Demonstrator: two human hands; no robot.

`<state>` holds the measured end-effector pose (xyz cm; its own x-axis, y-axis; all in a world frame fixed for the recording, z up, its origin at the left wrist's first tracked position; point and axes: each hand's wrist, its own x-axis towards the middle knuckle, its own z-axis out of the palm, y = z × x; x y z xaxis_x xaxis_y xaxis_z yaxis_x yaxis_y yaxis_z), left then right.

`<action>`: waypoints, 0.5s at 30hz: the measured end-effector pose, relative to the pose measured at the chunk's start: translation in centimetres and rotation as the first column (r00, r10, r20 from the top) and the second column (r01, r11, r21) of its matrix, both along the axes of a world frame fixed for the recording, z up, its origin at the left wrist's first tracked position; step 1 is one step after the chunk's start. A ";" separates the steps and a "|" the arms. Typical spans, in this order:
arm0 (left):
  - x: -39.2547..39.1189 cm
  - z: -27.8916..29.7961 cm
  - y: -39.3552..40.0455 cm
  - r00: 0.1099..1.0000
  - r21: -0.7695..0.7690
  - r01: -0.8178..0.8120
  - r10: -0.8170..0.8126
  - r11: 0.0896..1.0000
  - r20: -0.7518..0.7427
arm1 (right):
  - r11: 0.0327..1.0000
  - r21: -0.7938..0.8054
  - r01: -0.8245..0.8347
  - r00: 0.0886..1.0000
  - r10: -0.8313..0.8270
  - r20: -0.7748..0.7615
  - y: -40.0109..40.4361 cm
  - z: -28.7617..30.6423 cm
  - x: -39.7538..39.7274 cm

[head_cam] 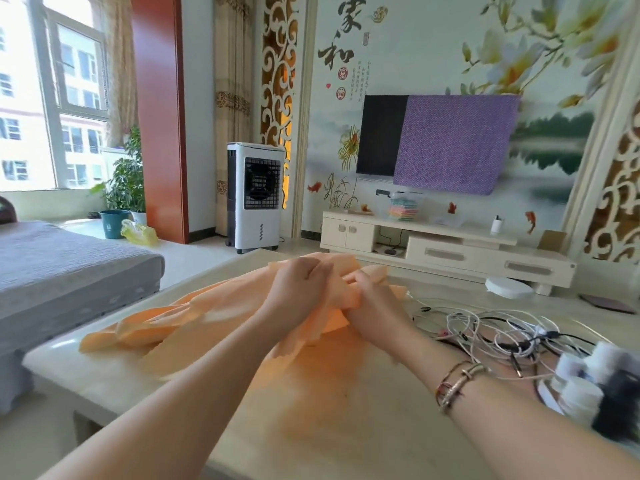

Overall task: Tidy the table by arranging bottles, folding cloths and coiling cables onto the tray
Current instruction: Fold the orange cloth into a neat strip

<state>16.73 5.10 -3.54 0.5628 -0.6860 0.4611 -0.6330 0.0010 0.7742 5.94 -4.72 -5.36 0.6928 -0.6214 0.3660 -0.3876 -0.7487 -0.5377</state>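
Observation:
An orange cloth (180, 323) lies bunched across the cream table (346, 427), trailing to the left. My left hand (299, 285) and my right hand (372, 299) are close together over the table's middle, each gripping a raised fold of the cloth. A tangle of white and black cables (491, 334) sprawls to the right of my hands. Several white-capped bottles (581, 382) stand blurred at the right edge. No tray is visible.
A grey sofa (62, 271) sits left of the table. Beyond the table stand a white air cooler (256, 199), a low TV cabinet (446, 251) and a white round device (509, 288) on the floor.

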 end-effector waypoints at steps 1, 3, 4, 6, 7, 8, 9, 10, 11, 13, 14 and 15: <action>0.0 1.0 0.0 1.000 0.002 -0.011 0.011 1.000 0.014 | 1.000 0.001 0.024 0.999 -0.024 0.031 -0.2 0.8 -0.5; 0.0 2.9 0.1 0.999 0.021 -0.024 0.023 0.999 0.038 | 0.999 0.009 0.048 0.993 -0.049 0.109 -0.4 2.5 -1.6; -0.1 3.7 0.2 0.997 0.032 -0.038 0.035 0.999 0.061 | 0.999 0.007 0.046 0.988 -0.046 0.145 -0.4 3.4 -2.2; -0.3 4.9 0.6 0.993 0.036 -0.059 0.055 0.998 0.104 | 0.998 -0.035 0.050 0.980 -0.042 0.193 -0.2 5.3 -3.4; -0.7 5.6 0.9 0.992 0.036 -0.047 0.042 0.998 0.116 | 0.997 -0.056 0.060 0.977 -0.047 0.207 -0.1 6.3 -4.3; -1.1 6.1 1.2 0.993 0.052 -0.015 0.009 0.999 0.116 | 0.995 -0.064 0.075 0.975 -0.059 0.214 -0.1 7.1 -4.9; -1.6 6.6 1.5 0.993 0.082 0.030 -0.040 0.996 0.115 | 0.993 -0.068 0.094 0.972 -0.077 0.221 -0.1 7.9 -5.6; -2.2 7.1 1.8 0.989 0.128 0.073 -0.088 0.989 0.116 | 0.991 -0.069 0.118 0.969 -0.099 0.228 -0.1 8.6 -6.4; -3.0 7.5 2.2 0.983 0.181 0.103 -0.128 0.978 0.128 | 0.987 -0.070 0.146 0.965 -0.127 0.231 0.0 9.4 -7.3; -4.3 8.3 3.1 0.959 0.311 0.124 -0.195 0.942 0.207 | 0.978 -0.077 0.196 0.955 -0.172 0.240 0.3 10.5 -9.0; -5.0 8.6 3.3 0.935 0.363 0.129 -0.236 0.923 0.266 | 0.971 -0.100 0.215 0.951 -0.186 0.247 0.5 11.0 -10.0; -5.6 8.9 3.4 0.905 0.396 0.127 -0.269 0.909 0.329 | 0.964 -0.138 0.225 0.952 -0.188 0.240 0.9 11.4 -10.8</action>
